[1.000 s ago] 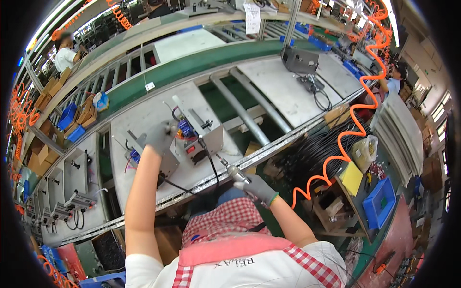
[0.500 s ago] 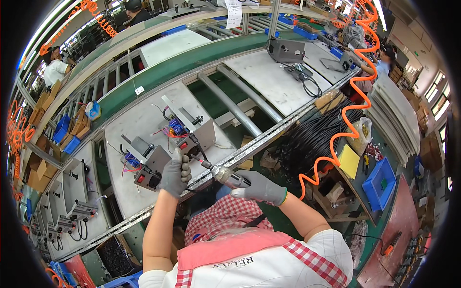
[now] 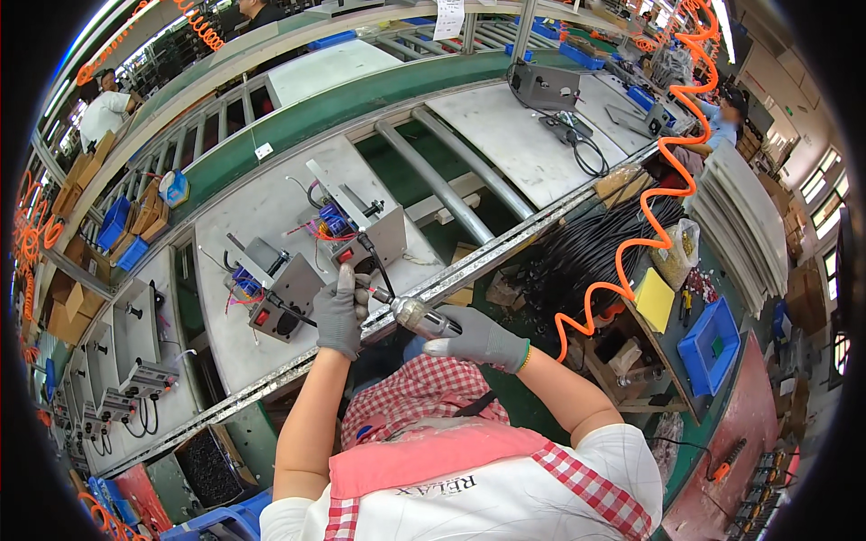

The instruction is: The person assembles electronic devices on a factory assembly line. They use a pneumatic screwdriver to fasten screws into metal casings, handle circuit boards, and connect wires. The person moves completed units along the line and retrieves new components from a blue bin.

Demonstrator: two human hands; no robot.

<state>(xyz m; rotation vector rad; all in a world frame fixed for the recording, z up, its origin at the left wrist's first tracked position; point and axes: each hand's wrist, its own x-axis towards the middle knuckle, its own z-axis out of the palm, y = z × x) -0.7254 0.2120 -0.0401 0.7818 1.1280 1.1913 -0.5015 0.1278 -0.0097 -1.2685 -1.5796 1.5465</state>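
My right hand [image 3: 489, 340], in a grey glove, is wrapped round a power screwdriver [image 3: 418, 317] with a metal body. The tool's bit points left toward my left hand [image 3: 339, 317], also gloved. The left fingers are drawn together beside the bit tip; whatever they pinch is too small to make out. Just beyond my hands stand two grey metal housings on a pale board: the left housing [image 3: 290, 287] and the right housing [image 3: 390, 236]. Each has a red switch, a black cable and exposed coloured wires with blue parts.
An orange coiled hose [image 3: 663, 194] hangs at the right. Steel rollers [image 3: 436, 180] separate the pale boards on the conveyor line. Farther along stands another grey housing [image 3: 546, 87]. A blue bin [image 3: 709, 346] and a bundle of black cables [image 3: 591, 236] lie right. More metal housings [image 3: 135, 361] stand left.
Both hands have shifted slightly up and away from me, the right one also a little left with the screwdriver. The left fingers have come closer to the bit tip. The housings stay on the board.
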